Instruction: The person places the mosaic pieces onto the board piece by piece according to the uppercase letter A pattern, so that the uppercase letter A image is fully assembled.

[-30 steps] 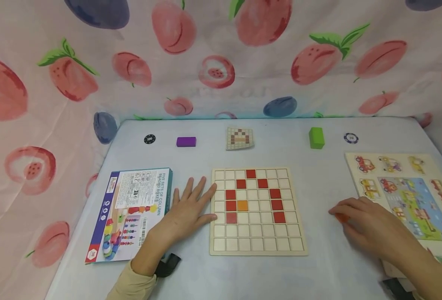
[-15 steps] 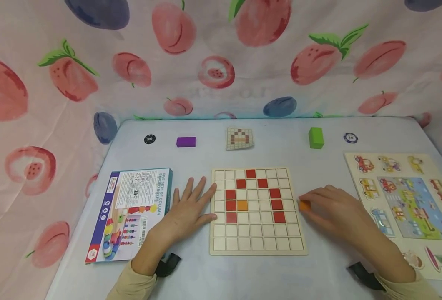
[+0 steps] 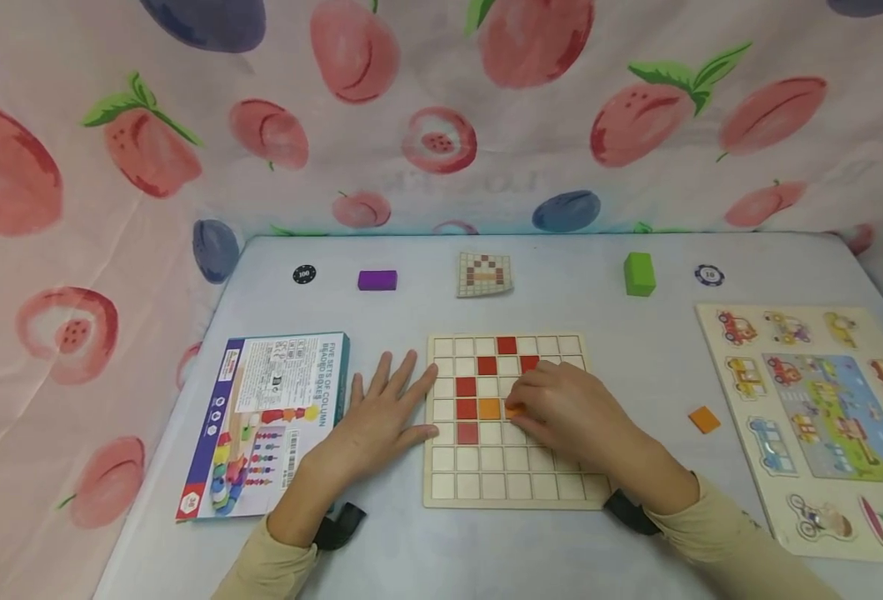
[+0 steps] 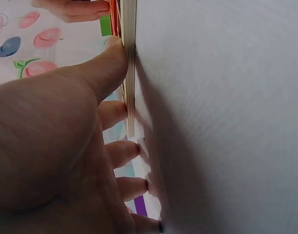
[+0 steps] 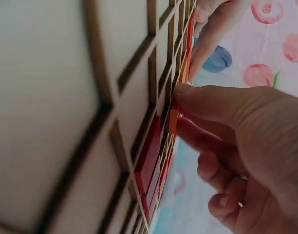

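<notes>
A wooden grid board (image 3: 516, 487) lies mid-table, with red tiles (image 3: 466, 409) and one orange tile (image 3: 490, 409) set in its squares. Between thumb and forefinger my right hand (image 3: 572, 412) pinches another orange tile (image 5: 174, 119), held at the square just right of the placed orange one. That hand covers the red tiles on the board's right side in the head view; some red tiles (image 5: 148, 161) show in the right wrist view. With fingers spread, my left hand (image 3: 374, 429) lies flat on the table, its thumb and forefinger touching the board's left edge.
A loose orange tile (image 3: 705, 419) lies between the board and a picture puzzle (image 3: 734, 483). At left is a boxed set (image 3: 269, 425). Along the back stand a purple block (image 3: 377, 281), a pattern card (image 3: 484, 276), a green block (image 3: 640, 275) and two chips (image 3: 304, 274).
My right hand has moved left from beside the puzzle onto the board, carrying an orange tile. A loose orange tile now shows where the hand was. My left hand stays put.
</notes>
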The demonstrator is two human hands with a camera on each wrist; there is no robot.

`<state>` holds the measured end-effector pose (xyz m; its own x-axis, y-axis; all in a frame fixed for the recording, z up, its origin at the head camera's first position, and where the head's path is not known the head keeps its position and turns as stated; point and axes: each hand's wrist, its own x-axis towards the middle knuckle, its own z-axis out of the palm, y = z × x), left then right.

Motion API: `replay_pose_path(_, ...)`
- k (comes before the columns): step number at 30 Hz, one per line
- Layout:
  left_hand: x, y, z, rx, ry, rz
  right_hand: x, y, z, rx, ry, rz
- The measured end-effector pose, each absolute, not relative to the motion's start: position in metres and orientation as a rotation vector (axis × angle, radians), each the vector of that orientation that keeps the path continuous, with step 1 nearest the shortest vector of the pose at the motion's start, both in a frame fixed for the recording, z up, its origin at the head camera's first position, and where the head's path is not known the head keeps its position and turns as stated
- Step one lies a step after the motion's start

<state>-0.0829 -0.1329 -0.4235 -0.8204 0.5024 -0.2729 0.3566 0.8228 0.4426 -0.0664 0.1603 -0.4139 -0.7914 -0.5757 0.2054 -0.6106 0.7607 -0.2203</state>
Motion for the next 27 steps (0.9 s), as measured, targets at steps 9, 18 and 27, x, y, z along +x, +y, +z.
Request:
replay_pose_path(9, -0.084, -0.131, -0.425, 0.654, 2.634, 0.536, -0.066, 0.163, -0.413, 0.97, -2.864, 0.398)
replay_pose_path(18, -0.081, -0.13, -0.426, 0.651, 2.635, 0.545, -0.047, 0.216, -0.401, 0.713, -3.022, 0.412)
replay_pose_path(27, -0.082, -0.132, -0.425, 0.652, 2.636, 0.524, -0.018, 0.308, -0.405, 0.425, -3.172, 0.307)
